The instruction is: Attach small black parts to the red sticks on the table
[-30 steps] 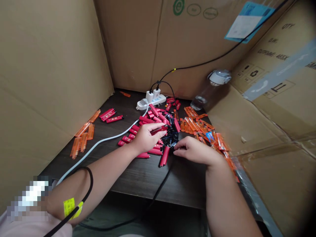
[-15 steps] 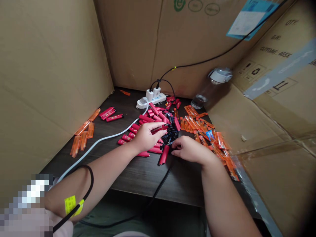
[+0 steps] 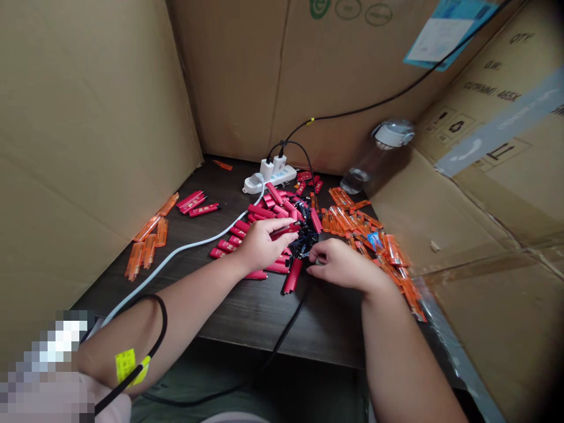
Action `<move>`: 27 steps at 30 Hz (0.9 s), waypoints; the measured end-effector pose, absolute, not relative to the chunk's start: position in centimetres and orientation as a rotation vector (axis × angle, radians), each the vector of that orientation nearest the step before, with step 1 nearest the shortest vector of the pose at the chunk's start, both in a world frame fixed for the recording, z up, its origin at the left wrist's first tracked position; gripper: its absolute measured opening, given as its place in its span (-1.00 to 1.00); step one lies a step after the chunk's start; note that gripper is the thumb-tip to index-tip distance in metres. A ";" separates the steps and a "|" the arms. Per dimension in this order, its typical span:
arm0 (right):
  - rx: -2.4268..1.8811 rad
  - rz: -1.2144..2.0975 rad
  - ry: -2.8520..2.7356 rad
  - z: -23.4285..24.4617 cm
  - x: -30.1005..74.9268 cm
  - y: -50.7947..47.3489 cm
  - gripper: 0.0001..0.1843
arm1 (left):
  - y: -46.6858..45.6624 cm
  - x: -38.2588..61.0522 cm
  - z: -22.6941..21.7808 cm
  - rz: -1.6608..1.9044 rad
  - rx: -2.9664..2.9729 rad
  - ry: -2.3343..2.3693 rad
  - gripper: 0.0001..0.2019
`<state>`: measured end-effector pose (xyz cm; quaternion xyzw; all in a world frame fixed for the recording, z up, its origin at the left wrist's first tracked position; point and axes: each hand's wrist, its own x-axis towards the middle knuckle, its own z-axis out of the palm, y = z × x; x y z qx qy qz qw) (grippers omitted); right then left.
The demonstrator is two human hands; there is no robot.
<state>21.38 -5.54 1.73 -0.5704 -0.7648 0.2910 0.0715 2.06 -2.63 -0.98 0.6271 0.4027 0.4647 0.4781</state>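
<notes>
My left hand (image 3: 259, 244) is closed around a red lighter body (image 3: 284, 230) over a heap of red lighter bodies (image 3: 264, 212) on the dark table (image 3: 247, 311). My right hand (image 3: 337, 264) rests beside it with thumb and fingers pinched at the edge of a pile of small black parts (image 3: 305, 238); what it pinches is too small to name. A loose red body (image 3: 292, 276) lies just left of the right hand. Orange translucent lighter bodies (image 3: 365, 232) spread to the right of both hands.
A white power strip (image 3: 268, 179) with plugs sits at the back; its white cable (image 3: 176, 255) and a black cable (image 3: 286, 329) cross the table. Cardboard walls (image 3: 88, 117) enclose the table. A clear bottle (image 3: 374, 155) leans at back right. More orange bodies (image 3: 147, 241) and red ones (image 3: 196, 204) lie left.
My right hand has slid a little left and up toward the black parts and drawn its fingers into a pinch. The left hand has hardly moved.
</notes>
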 end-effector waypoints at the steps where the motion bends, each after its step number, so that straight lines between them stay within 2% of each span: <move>1: -1.709 0.900 -2.208 2.1 21.4 -5.6 -0.89 | -2.6 2.1 -0.9 1.139 1.497 0.961 -0.68; 7: -1.501 1.048 -1.609 2.5 20.0 -6.0 -0.72 | -3.2 2.5 -0.7 1.008 1.160 0.725 -0.78; 15: -1.305 1.003 -1.352 1.4 18.0 -6.2 -0.73 | -3.8 2.5 -0.6 0.748 0.878 0.536 -0.80; 21: -1.299 0.781 -1.490 0.9 17.7 -6.4 -0.83 | -3.5 2.2 -0.6 0.677 0.720 0.450 -0.89; 27: -1.243 0.363 -1.707 1.1 17.2 -6.9 -0.92 | -3.2 2.2 -0.8 0.674 0.718 0.438 -0.88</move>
